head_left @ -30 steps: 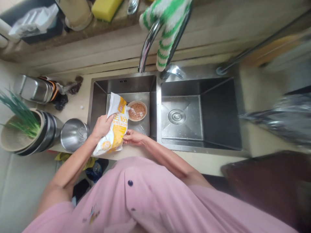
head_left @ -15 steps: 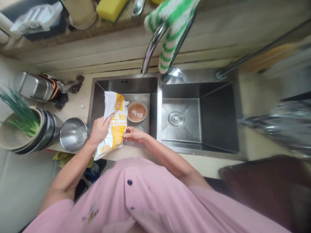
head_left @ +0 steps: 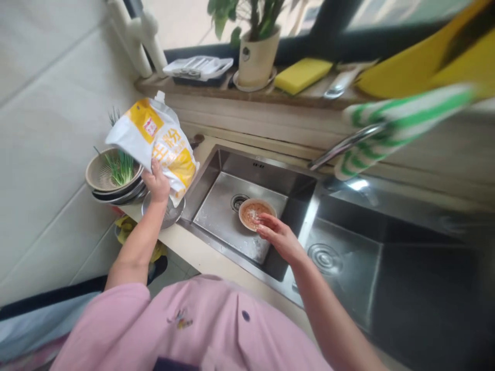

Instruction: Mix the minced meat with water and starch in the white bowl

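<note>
My left hand (head_left: 156, 181) grips a white and yellow bag of starch (head_left: 164, 139), raised above the left end of the counter. The bag's white spout points up toward the wall. A bowl (head_left: 247, 226) stands in the left sink basin, filled with a pinkish-brown minced mixture (head_left: 247, 211). White powder lies on top of this mixture. At the bowl's right edge is my right hand (head_left: 281, 238), its fingers stretched out and a little apart with nothing seen in them. Whether the fingertips touch the mixture or the rim, I cannot tell.
A faucet (head_left: 348, 144) draped with a green-striped cloth (head_left: 417, 121) rises behind the double sink (head_left: 309, 226). Left are a metal bowl (head_left: 170, 216) and a colander (head_left: 98, 172) with green onions. The sill holds a potted plant (head_left: 257, 56) and a yellow sponge (head_left: 303, 76).
The view has swung left. My left hand has lifted the starch bag up and left, away from the sink. My right hand has left the bag and moved to the bowl.
</note>
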`<action>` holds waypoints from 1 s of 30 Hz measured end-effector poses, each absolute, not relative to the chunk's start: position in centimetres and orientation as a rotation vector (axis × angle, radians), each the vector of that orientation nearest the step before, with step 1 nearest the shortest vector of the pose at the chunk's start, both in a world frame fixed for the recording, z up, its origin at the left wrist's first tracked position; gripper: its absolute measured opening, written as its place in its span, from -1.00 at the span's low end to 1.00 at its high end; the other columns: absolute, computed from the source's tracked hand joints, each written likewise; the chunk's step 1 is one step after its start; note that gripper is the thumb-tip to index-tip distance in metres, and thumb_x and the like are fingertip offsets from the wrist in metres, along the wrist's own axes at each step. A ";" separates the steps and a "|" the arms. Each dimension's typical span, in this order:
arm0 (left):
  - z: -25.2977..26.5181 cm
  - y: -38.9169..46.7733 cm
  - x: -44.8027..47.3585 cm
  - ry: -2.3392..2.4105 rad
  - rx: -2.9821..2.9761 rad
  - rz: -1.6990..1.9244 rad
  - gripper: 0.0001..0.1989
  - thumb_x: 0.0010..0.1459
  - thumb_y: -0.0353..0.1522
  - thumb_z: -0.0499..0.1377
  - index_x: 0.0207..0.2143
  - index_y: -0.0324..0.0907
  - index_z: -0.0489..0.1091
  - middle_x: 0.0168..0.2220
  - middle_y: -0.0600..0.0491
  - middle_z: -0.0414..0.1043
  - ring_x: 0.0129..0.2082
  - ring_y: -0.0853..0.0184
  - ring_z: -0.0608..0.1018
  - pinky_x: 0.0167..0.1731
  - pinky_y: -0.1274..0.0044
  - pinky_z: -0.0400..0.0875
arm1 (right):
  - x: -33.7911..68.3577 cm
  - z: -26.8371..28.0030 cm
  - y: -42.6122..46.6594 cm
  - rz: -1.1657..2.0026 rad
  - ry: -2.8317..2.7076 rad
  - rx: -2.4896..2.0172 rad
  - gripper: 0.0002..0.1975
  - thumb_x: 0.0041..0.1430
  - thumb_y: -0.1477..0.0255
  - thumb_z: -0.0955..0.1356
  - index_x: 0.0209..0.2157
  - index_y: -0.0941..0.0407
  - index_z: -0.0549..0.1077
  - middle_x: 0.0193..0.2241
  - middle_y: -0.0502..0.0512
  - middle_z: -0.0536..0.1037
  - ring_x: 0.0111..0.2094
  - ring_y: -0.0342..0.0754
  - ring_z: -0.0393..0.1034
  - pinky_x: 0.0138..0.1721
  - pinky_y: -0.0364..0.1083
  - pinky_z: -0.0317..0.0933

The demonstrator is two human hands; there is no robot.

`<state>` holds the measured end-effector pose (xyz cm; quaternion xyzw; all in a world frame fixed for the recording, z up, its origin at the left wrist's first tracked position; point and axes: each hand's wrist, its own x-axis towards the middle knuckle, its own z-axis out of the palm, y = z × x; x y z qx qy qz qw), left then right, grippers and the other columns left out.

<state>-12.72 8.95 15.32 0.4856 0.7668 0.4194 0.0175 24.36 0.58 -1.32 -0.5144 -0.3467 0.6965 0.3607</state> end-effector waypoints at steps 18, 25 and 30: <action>11.0 21.5 -19.7 2.476 1.362 1.206 -0.82 0.57 -0.44 0.10 -0.07 -0.33 0.50 0.13 -0.29 0.64 0.23 0.23 0.65 0.16 0.60 0.37 | 24.7 -4.7 1.2 1.692 -1.031 -1.640 -0.41 -0.13 0.15 0.59 -0.03 0.08 0.65 -0.12 0.25 0.76 -0.30 0.09 0.62 -0.26 0.04 0.45; 9.4 23.0 -22.0 2.659 1.010 1.110 -0.69 0.60 -0.57 0.05 0.26 -0.65 0.23 0.43 -0.43 0.34 0.44 0.22 0.42 0.52 0.35 0.11 | 25.6 -6.8 5.1 1.250 -1.813 -2.189 -0.51 0.23 0.57 0.45 0.20 0.19 0.64 -0.08 0.26 0.77 -0.02 0.10 0.68 0.10 -0.05 0.44; 8.1 24.7 -23.4 2.563 0.811 1.466 -0.62 0.44 -0.75 0.09 0.25 -0.57 0.21 0.41 -0.22 0.43 0.35 0.40 0.48 0.52 0.38 0.19 | 23.8 -9.4 7.8 1.228 -2.220 -2.340 -0.27 0.35 0.51 0.48 0.51 0.20 0.38 0.18 0.41 0.67 0.20 0.19 0.60 0.18 -0.03 0.43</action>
